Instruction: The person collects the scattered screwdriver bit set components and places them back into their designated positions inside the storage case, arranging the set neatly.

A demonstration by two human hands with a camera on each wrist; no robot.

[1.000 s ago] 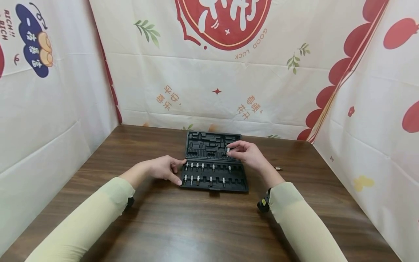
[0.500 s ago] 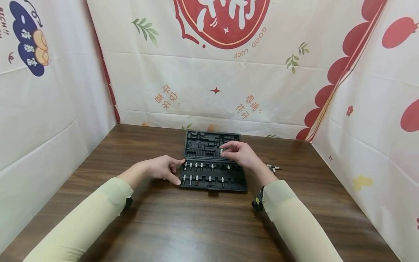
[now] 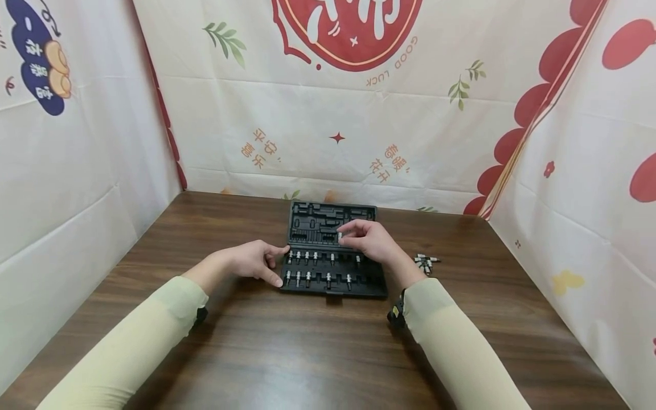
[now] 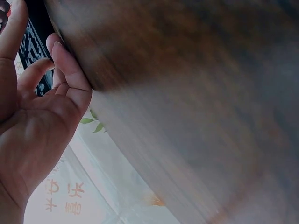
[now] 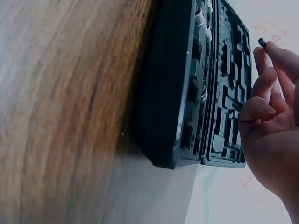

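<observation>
A black socket case [image 3: 369, 285] lies unfolded on the table, its lid leaning back. Silver bit sockets [image 3: 308, 278] stand in two rows in its near half, with bare slots between some of them. My left hand [image 3: 253, 261] rests at the case's left side, thumb on the front corner and index finger by the hinge. Over the right part of the case, my right hand [image 3: 370, 240] pinches a small bit socket [image 3: 340, 236] between thumb and fingertips. Its dark tip [image 5: 262, 43] pokes out past the fingers in the right wrist view.
Several loose bit sockets [image 3: 424, 263] lie in a small heap on the brown wooden table [image 3: 287, 347], right of the case beyond my right wrist. Printed cloth walls [image 3: 328, 114] close off the back and both sides.
My right hand has moved left over the case with the bit socket. The loose heap has come out from behind my right forearm. My left hand stays at the case.
</observation>
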